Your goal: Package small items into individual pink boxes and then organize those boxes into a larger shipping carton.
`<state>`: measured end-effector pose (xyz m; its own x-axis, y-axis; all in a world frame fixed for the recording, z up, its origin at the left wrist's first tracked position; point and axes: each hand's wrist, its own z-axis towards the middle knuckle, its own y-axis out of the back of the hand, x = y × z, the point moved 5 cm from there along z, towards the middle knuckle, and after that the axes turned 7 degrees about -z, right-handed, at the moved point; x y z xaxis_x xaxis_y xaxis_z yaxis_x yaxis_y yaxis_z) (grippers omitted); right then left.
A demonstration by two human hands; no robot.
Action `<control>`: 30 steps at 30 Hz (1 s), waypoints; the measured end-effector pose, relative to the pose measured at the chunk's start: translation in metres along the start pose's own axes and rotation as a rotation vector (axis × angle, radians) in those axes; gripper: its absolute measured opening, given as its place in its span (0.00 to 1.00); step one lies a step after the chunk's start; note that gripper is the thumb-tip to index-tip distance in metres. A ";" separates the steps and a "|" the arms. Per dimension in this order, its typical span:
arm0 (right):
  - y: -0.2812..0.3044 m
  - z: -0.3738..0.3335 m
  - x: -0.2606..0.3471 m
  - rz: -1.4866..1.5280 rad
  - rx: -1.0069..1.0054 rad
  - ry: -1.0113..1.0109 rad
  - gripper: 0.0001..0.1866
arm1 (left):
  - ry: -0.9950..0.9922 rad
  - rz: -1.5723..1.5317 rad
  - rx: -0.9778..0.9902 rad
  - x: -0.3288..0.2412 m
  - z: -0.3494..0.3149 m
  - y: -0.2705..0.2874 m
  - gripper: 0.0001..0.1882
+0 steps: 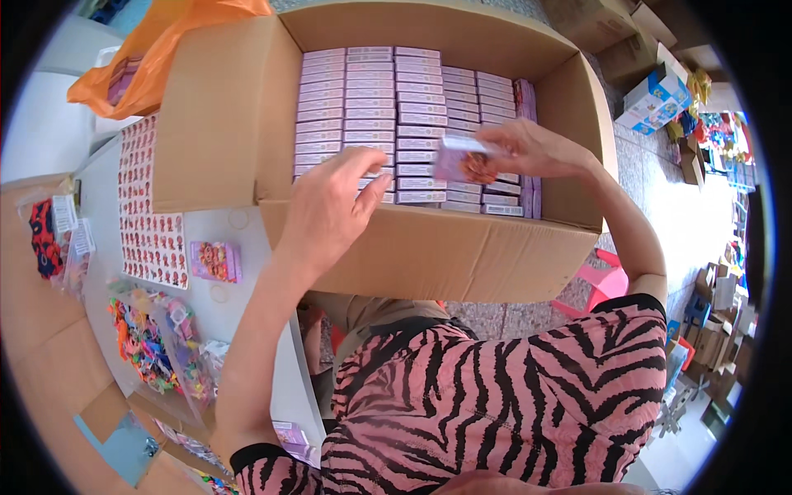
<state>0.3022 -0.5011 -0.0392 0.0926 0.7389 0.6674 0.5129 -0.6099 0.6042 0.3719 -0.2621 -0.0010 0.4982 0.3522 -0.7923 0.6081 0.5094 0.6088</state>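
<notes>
My right hand [532,148] grips a small purple box [469,160] with a colourful picture on its face, held above the packed rows. To its left, my left hand [330,194] hovers over the near side of the carton with its thumb and fingers apart and nothing seen between them. Below both hands, many like purple boxes [369,91] stand packed in columns, narrow sides up, inside a large brown cardboard carton [429,252]. At the right end, a few boxes [525,103] are turned the other way. My hands and the held box cover part of the rows.
On the white table [276,322] lie a sticker sheet [148,198], another purple box [216,261] and a clear bag of colourful small pieces [157,342]. An orange plastic bag [177,41] hangs by the carton's left flap. A pink stool [602,285] stands on the floor.
</notes>
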 end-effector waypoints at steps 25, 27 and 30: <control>-0.112 -0.016 -0.031 -0.200 0.041 -0.025 0.16 | -0.643 0.843 0.502 0.071 0.040 -0.154 0.35; -0.117 -0.015 -0.028 -0.135 0.027 -0.012 0.18 | -0.620 0.802 0.519 0.070 0.040 -0.154 0.35; -0.127 0.002 -0.021 -0.207 -0.053 0.117 0.19 | -0.582 0.745 0.514 0.071 0.041 -0.154 0.35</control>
<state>0.2365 -0.4384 -0.1308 -0.1108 0.8137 0.5706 0.4646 -0.4651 0.7535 0.3388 -0.3473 -0.1491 0.9857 -0.0592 -0.1575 0.1497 -0.1181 0.9816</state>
